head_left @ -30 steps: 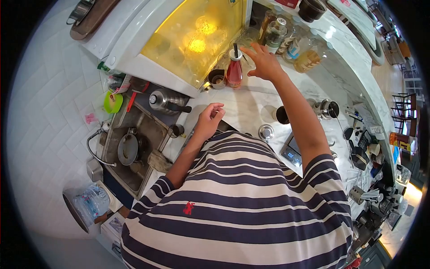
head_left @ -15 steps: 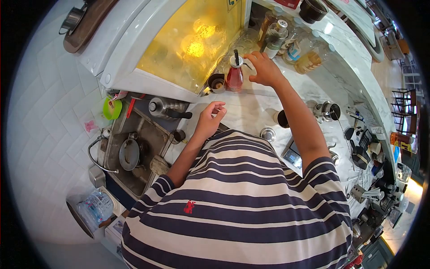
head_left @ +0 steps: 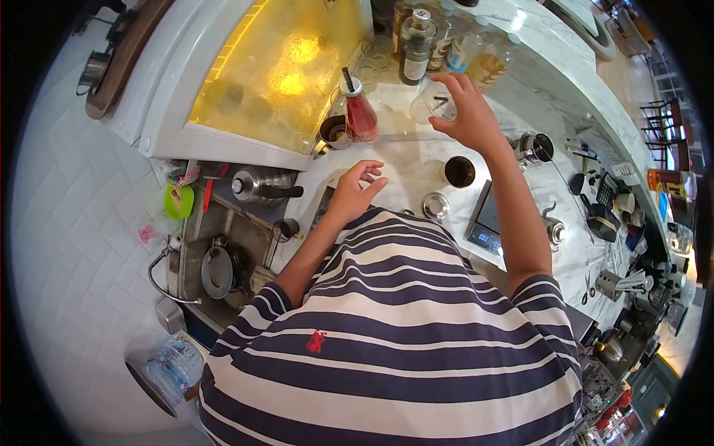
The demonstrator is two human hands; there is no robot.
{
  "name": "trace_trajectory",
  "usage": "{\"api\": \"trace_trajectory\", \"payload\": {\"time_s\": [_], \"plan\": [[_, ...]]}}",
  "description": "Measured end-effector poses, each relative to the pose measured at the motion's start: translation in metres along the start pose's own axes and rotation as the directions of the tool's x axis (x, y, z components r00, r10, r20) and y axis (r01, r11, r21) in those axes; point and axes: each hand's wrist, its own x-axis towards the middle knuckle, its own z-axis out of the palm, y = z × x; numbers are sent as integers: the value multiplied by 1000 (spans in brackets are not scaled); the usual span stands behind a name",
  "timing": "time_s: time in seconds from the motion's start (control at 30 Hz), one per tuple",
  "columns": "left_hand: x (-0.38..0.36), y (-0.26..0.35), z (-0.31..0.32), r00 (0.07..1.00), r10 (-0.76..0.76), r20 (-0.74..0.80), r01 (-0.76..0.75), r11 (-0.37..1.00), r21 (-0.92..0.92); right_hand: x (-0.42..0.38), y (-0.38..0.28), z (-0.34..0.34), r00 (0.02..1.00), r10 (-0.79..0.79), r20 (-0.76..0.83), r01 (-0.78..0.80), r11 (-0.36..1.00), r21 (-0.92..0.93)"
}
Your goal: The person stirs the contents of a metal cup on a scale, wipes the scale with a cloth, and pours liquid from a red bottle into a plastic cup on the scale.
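My right hand (head_left: pixel 467 119) is stretched out over the white marble counter (head_left: pixel 405 160) and grips a clear glass (head_left: pixel 431 106) from above, lifted slightly off the surface. Left of it stands a red bottle with a pourer (head_left: pixel 359 113) and a small metal cup (head_left: pixel 333 131). My left hand (head_left: pixel 355 192) hovers close to my chest above the counter edge, fingers loosely curled, holding nothing. A dark cup (head_left: pixel 459 172) and a round metal lid (head_left: pixel 434 206) sit between my arms.
A yellow-lit display case (head_left: pixel 268 74) stands at the back left. Several bottles (head_left: pixel 416 37) line the rear. A scale (head_left: pixel 485 223) lies by my right arm. A sink (head_left: pixel 219 253) with a pan and a kettle (head_left: pixel 256 186) are at left. Tools crowd the right end.
My right hand went from reaching near the red bottle to gripping the clear glass and drawing it right, toward me. The left hand stayed near my chest. The view shifted.
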Motion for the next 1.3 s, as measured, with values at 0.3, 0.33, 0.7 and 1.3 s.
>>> {"api": "trace_trajectory", "payload": {"time_s": [0.3, 0.33, 0.7, 1.3], "plan": [[42, 66, 49, 872, 474, -123, -418, 851, 317, -49, -34, -51, 995, -35, -90, 42, 996, 81], [45, 77, 55, 842, 524, -128, -458, 820, 343, -55, -39, -59, 996, -24, -83, 32, 994, 104], [27, 117, 145, 842, 540, 1, -525, 817, 240, -151, -47, -122, 992, 67, -108, -46, 980, 191], [-34, 124, 264, 903, 416, 109, -426, 899, 102, -294, 0, -160, 904, 265, -336, -139, 925, 355]]}}
